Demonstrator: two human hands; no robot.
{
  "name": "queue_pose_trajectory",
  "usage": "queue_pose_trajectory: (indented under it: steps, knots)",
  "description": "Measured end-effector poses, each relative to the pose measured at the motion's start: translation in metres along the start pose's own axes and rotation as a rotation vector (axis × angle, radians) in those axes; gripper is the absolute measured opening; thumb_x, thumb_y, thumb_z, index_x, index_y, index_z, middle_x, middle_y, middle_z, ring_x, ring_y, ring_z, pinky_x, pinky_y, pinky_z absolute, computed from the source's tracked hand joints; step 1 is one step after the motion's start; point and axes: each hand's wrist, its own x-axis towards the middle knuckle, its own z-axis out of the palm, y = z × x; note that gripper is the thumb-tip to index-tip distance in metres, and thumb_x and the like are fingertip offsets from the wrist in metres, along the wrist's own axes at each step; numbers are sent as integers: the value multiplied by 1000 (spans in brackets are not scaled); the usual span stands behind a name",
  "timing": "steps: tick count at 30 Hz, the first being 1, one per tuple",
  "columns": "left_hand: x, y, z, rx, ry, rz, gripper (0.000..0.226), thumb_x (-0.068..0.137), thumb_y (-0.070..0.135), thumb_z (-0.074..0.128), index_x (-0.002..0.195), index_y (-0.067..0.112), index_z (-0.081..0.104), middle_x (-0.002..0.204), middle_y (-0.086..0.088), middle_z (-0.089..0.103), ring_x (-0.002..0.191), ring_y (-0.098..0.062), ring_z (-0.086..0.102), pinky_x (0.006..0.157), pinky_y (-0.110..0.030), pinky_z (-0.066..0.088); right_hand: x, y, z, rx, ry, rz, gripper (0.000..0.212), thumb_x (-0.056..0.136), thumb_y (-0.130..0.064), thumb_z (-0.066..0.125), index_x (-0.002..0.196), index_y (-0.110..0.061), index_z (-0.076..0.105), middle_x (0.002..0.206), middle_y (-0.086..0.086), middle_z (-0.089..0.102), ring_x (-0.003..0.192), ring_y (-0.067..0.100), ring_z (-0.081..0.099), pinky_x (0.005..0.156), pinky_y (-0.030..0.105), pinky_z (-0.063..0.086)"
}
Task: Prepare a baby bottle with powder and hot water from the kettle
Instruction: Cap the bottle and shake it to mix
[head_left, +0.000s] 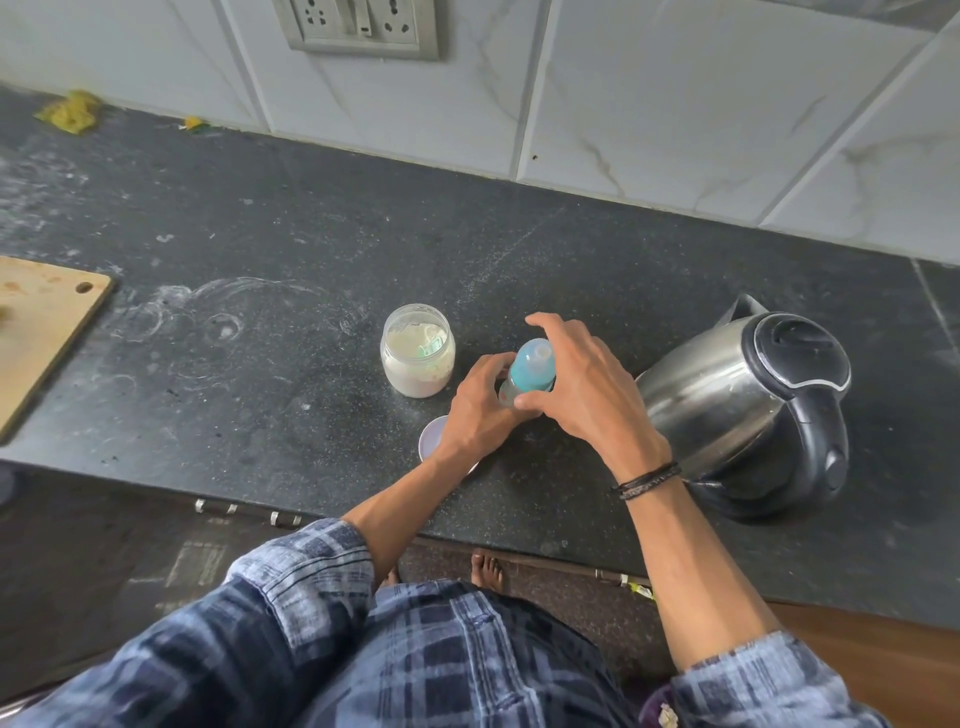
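Left hand (480, 402) wraps the baby bottle (527, 376) body low down; right hand (582, 384) fingers curl round its blue cap, thumb near the collar. Open powder jar (418, 349) sits just left of the fingers, kettle (748, 400) just right. Risk: a hard twist could tip the bottle or elbow the jar, spilling powder.

The baby bottle (530, 373) — clear body, teal collar, pale teat fitted — stood near the front edge of the countertop (311, 249). The powder jar (418, 349) stood open just left of it, partly full. The steel kettle (748, 400) — black lid shut — sat toward the right edge.
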Motion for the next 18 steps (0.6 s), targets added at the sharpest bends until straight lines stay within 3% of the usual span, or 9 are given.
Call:
queue_pose_trajectory:
  steps: [3, 8, 11, 14, 18]
  knots:
    - [0, 0, 1, 2, -4, -4, 62, 79, 33, 85, 133, 18, 58, 124, 5, 60, 108, -10, 56, 94, -26, 46, 0, 1, 4, 4, 25, -19, 76, 85, -26, 84, 148, -27, 41, 134, 3, 60, 120, 28, 60, 86, 42, 51]
    - [0, 0, 0, -18, -5, -5, 61, 79, 32, 85, 133, 18, 59, 124, 4, 60, 107, -10, 57, 93, -24, 46, -1, 2, 7, 55, 31, 51, 90, 77, -49, 88, 149, -28, 39, 129, 6, 56, 115, 30, 60, 86, 44, 53]
    - [0, -2, 1, -11, -1, 0, 61, 79, 33, 84, 132, 19, 59, 123, 6, 60, 106, -8, 56, 89, -17, 43, -2, 4, 9, 78, 40, 10, 86, 81, -34, 87, 151, -31, 36, 133, 3, 57, 120, 28, 60, 86, 43, 52]
    - [-1, -3, 2, -9, -2, -5, 62, 79, 34, 85, 133, 19, 59, 125, 5, 60, 109, -8, 57, 94, -23, 46, -2, 5, 12, 66, 82, -7, 73, 84, -23, 85, 145, -25, 44, 132, 2, 63, 119, 28, 61, 87, 41, 53]
    - [0, -2, 2, -21, 0, 1, 62, 77, 38, 83, 132, 21, 59, 123, 7, 60, 107, -8, 57, 95, -26, 48, -1, 6, 15, 107, 90, 43, 78, 80, -37, 88, 144, -26, 45, 127, 3, 62, 115, 26, 61, 86, 42, 52]
